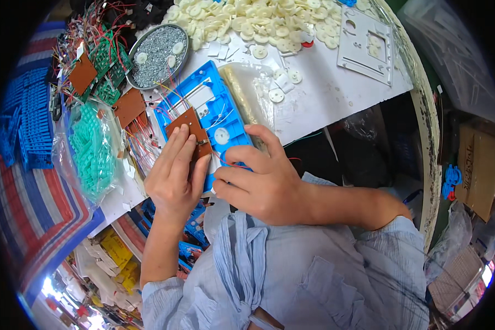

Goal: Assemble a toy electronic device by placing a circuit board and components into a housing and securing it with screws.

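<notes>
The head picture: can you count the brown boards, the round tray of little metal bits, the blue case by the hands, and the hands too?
Brown boards that I can make out: 3
Round tray: 1
Blue case: 1
Left hand and right hand: 2
Total: 7
</notes>
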{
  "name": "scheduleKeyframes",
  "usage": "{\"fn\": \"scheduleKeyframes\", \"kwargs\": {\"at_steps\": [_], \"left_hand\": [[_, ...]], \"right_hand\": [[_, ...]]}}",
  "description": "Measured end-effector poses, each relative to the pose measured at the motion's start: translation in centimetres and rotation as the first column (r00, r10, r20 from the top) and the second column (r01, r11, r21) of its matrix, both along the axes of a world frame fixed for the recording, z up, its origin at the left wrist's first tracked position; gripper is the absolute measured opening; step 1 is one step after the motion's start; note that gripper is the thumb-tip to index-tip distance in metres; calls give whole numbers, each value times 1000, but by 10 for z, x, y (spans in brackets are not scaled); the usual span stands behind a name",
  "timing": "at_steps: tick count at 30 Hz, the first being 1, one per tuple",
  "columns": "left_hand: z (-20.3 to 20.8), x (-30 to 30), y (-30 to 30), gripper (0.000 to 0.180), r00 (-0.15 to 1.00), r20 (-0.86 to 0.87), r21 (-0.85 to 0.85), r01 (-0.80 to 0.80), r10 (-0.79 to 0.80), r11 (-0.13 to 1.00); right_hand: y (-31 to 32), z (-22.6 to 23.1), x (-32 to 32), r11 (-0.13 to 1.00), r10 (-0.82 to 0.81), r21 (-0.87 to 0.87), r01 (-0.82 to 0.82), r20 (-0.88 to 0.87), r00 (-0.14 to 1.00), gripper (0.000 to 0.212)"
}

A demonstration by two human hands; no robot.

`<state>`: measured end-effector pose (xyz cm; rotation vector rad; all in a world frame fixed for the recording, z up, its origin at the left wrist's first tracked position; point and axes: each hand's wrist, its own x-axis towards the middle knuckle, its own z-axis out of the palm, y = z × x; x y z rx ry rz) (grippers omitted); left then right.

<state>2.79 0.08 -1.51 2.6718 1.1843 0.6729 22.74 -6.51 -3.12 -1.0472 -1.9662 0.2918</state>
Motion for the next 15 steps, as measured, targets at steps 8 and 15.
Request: {"fn": "scheduleKeyframes", "kwargs": {"at_steps": [8, 15], "left_hand": [[5, 1, 0, 39, 996, -89, -28, 16, -18, 999], [1, -3, -2, 38, 997, -73, -18, 6, -7, 1000]], "right_hand": [[1, -12, -14, 1000, -9, 27, 9, -12, 1000, 8], [4, -10, -12, 998, 62, -17, -62, 47, 997, 7]]}}
